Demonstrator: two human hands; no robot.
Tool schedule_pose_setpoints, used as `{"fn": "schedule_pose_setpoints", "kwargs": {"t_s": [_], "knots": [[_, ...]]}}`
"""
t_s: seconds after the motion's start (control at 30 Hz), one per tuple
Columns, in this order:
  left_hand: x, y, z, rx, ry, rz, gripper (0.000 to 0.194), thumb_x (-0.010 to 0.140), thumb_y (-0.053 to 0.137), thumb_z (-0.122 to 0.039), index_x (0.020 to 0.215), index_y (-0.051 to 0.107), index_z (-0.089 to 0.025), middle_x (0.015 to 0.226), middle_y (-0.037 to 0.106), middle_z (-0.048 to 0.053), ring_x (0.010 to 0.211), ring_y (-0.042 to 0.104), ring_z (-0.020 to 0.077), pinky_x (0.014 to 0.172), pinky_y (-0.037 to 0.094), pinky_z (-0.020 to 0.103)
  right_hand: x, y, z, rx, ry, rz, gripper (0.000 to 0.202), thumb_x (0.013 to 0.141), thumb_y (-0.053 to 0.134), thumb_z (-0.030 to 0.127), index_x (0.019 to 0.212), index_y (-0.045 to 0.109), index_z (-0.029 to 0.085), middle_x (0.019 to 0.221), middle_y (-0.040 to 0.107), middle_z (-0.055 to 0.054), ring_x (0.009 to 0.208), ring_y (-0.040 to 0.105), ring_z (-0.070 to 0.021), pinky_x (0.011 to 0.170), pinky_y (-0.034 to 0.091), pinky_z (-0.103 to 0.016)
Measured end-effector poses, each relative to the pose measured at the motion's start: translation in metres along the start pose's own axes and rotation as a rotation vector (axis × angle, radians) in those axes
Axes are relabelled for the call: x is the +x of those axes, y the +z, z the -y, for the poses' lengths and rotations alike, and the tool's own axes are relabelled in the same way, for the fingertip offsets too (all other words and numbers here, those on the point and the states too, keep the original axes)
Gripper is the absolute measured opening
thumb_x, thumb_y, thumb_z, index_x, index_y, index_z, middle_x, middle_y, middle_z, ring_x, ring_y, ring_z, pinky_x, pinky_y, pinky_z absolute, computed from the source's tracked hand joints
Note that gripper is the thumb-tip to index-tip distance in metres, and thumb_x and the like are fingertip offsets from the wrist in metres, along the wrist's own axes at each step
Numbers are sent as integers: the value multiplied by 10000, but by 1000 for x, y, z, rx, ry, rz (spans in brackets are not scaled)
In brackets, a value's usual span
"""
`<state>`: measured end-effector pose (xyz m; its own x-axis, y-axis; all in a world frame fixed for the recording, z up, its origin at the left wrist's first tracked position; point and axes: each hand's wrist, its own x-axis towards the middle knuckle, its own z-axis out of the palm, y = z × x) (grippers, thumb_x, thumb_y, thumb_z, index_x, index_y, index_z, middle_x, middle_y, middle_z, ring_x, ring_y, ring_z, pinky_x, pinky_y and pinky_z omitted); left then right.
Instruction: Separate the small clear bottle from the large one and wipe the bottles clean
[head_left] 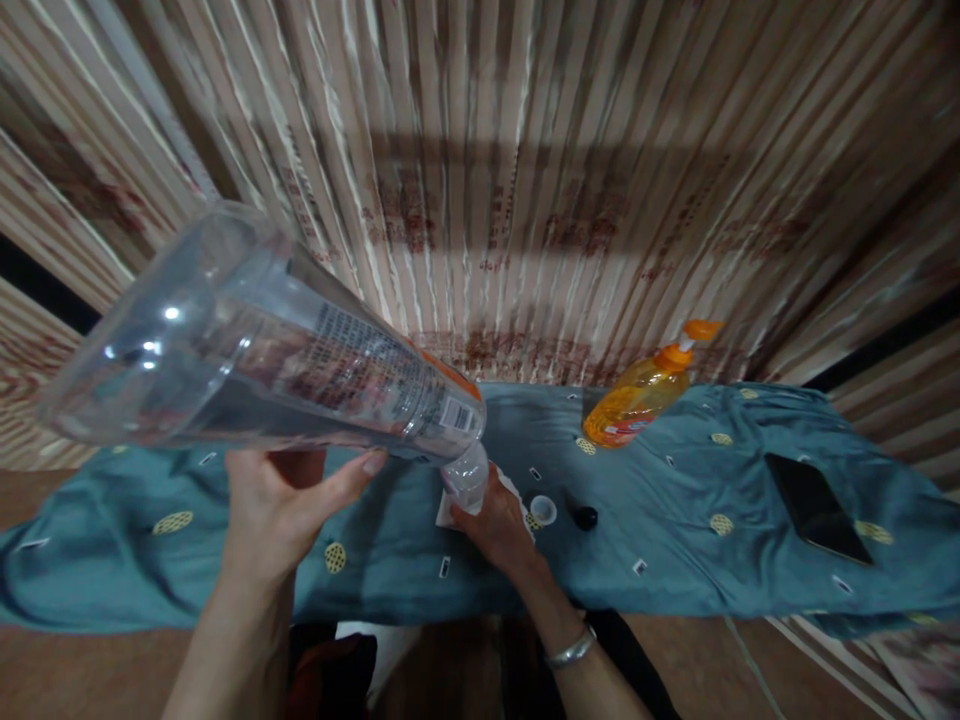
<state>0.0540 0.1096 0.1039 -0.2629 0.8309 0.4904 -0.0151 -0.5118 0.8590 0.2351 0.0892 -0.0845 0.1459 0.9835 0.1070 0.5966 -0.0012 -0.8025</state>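
A large clear plastic bottle (247,350) with a printed label lies tilted, its base up at the left and its narrow end down to the right. My left hand (281,505) grips it from below, thumb along its side. At its lower end is a small clear plastic container (466,478), which my right hand (491,520) holds with its fingers wrapped round it. Whether the bottle's mouth touches the container or sits inside it, I cannot tell. White tissue (444,512) lies beneath my right hand. Just right of that hand are a small clear cap (543,510) and a black cap (585,517).
A pump bottle of orange liquid (634,405) stands at the back right of the cloth-covered table (660,560). Farther right lies a dark phone (817,508). A pleated patterned curtain (480,200) hangs directly behind the table.
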Motion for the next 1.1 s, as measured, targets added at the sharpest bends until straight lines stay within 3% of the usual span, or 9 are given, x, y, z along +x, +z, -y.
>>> {"fn": "schedule_pose_setpoints", "kwargs": {"t_s": [0.27,0.6,0.93,1.03,1.1], "knots": [[1,-9,14,16,44,41,549,463,992,-244,945,731,-228,915,769,30,961,742,245,932,607,339,-1,-1,1,-1,2,9,524,786,759,222,1287,607,195,1149,769,-105,1083,758,-307,925,611,-413],[1,-2,9,-5,46,78,594,491,982,-286,1022,724,-221,989,770,64,1053,744,334,917,637,465,0,-1,2,6,-1,12,517,785,745,189,1283,605,193,1148,766,-102,1089,755,-303,934,608,-410],[-1,-5,7,6,-2,56,579,475,962,-223,1006,731,-210,993,762,63,1062,738,313,935,634,421,0,0,2,-22,-20,-9,535,773,753,187,1291,622,203,1143,773,-100,1071,761,-304,910,622,-404],[-1,-7,9,21,-23,33,591,456,965,-234,998,734,-194,965,762,70,973,751,312,870,654,435,1,-1,3,-12,-12,-2,536,772,746,173,1293,622,197,1154,776,-107,1076,763,-306,919,618,-405],[0,-11,12,14,-46,14,588,454,965,-226,996,738,-190,947,764,58,845,749,262,823,656,401,1,-1,3,-5,-4,14,542,776,746,176,1301,615,183,1164,776,-115,1092,761,-312,932,613,-411]]}}
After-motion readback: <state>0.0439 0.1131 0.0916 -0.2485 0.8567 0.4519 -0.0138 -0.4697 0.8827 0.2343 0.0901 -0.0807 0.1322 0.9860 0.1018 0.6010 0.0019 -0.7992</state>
